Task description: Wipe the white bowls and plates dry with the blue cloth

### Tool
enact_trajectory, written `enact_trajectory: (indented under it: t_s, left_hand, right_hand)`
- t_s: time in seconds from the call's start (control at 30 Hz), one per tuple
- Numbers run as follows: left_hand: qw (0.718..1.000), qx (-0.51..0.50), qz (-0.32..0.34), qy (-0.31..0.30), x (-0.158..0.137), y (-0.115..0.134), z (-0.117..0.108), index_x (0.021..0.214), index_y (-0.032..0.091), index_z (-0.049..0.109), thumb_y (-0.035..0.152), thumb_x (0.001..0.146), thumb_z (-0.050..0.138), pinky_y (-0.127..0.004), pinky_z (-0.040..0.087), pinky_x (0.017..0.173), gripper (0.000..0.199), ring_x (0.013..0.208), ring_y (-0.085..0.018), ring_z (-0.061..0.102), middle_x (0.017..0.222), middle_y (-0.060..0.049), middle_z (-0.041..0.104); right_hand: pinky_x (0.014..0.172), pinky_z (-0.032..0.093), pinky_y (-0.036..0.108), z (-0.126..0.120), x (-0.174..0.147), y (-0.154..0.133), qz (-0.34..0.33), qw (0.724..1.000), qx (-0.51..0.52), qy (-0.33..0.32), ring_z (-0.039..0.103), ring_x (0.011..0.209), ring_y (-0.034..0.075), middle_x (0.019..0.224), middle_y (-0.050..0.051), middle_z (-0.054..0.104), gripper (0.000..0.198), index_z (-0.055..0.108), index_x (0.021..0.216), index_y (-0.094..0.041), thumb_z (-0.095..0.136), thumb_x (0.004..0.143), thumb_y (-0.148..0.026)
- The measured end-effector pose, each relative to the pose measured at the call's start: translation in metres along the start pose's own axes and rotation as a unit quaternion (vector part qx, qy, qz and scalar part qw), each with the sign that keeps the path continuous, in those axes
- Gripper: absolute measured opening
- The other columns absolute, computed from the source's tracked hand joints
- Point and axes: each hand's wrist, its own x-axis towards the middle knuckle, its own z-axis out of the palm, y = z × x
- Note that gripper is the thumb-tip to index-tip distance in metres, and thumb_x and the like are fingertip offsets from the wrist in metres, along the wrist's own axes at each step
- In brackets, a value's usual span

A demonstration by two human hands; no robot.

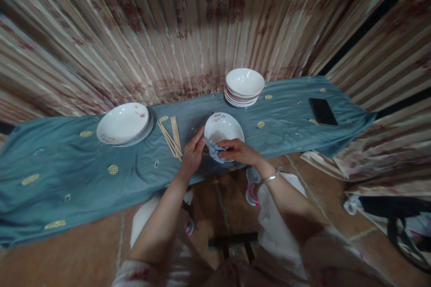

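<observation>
A white plate with a small flower print (225,126) is held over the front part of the cloth-covered table. My left hand (195,148) grips its left rim, fingers partly hidden beneath. In my right hand (238,150) a light blue cloth (215,150) is bunched and pressed against the plate's near left side. Left of my hands lie several wooden chopsticks (171,138) in two loose groups. Farther left stands a stack of white plates (123,123), the top one flowered. Behind the held plate rises a stack of white bowls (245,82).
A teal patterned cloth (134,174) covers the long narrow table. On its right part lies a black phone (323,112). Pleated floral curtains (195,22) hang right behind the table. At the lower right, a dark bag with straps (393,208) sits beside me.
</observation>
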Motion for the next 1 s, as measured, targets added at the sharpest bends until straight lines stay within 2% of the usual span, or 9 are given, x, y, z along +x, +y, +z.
enact_trajectory:
  t_s: [0.13, 0.37, 0.47, 0.57, 0.77, 1.0]
  left_hand:
    - [1.0, -0.008, -0.005, -0.008, 0.001, -0.003, -0.001, 0.137, 0.025, 0.059, 0.055, 0.083, 0.063, -0.032, 0.063, 0.061, 0.061, 0.087, -0.02, 0.067, 0.129, -0.007, 0.065]
    - [0.999, -0.014, 0.017, -0.027, 0.003, -0.008, -0.002, 0.14, 0.026, 0.055, 0.056, 0.085, 0.061, -0.036, 0.065, 0.065, 0.063, 0.1, -0.025, 0.067, 0.142, -0.007, 0.056]
    - [0.999, -0.015, 0.015, -0.029, 0.002, -0.007, -0.002, 0.14, 0.025, 0.054, 0.055, 0.085, 0.061, -0.036, 0.066, 0.066, 0.063, 0.104, -0.027, 0.066, 0.144, -0.008, 0.055]
    - [0.999, -0.015, 0.011, -0.029, 0.001, -0.006, -0.001, 0.14, 0.023, 0.054, 0.054, 0.085, 0.062, -0.037, 0.066, 0.066, 0.063, 0.101, -0.026, 0.067, 0.142, -0.008, 0.057]
    - [1.0, -0.019, -0.001, -0.02, 0.001, -0.008, -0.002, 0.14, 0.022, 0.055, 0.051, 0.085, 0.063, -0.038, 0.066, 0.065, 0.063, 0.092, -0.023, 0.069, 0.133, -0.009, 0.062]
    - [1.0, -0.025, 0.006, -0.014, 0.001, -0.009, -0.002, 0.139, 0.02, 0.056, 0.05, 0.084, 0.064, -0.035, 0.065, 0.062, 0.063, 0.095, -0.024, 0.068, 0.139, -0.009, 0.058]
  right_hand:
    - [0.091, 0.05, 0.033, 0.006, 0.011, -0.003, -0.048, 0.998, -0.019, 0.038, 0.066, 0.097, 0.021, 0.102, 0.005, 0.074, 0.04, 0.075, 0.104, -0.016, 0.07, 0.078, -0.046]
    - [0.097, 0.05, 0.035, 0.005, 0.033, 0.008, -0.092, 0.988, -0.071, 0.102, 0.065, 0.11, 0.022, 0.12, 0.008, 0.07, 0.04, 0.071, 0.115, -0.018, 0.062, 0.084, -0.042]
    - [0.104, 0.047, 0.036, 0.0, 0.043, 0.015, -0.128, 0.974, -0.123, 0.14, 0.061, 0.12, 0.022, 0.129, 0.01, 0.066, 0.04, 0.068, 0.121, -0.018, 0.059, 0.086, -0.037]
    - [0.112, 0.041, 0.038, -0.007, 0.05, 0.021, -0.15, 0.949, -0.203, 0.188, 0.056, 0.127, 0.022, 0.134, 0.01, 0.063, 0.037, 0.069, 0.12, -0.019, 0.058, 0.087, -0.03]
    - [0.114, 0.039, 0.044, -0.018, 0.051, 0.025, -0.108, 0.909, -0.334, 0.226, 0.055, 0.128, 0.025, 0.136, 0.01, 0.061, 0.037, 0.067, 0.123, -0.02, 0.055, 0.089, -0.025]
    - [0.111, 0.041, 0.045, -0.022, 0.036, 0.016, -0.08, 0.864, -0.442, 0.226, 0.057, 0.122, 0.028, 0.131, 0.016, 0.063, 0.036, 0.066, 0.121, -0.013, 0.046, 0.092, -0.017]
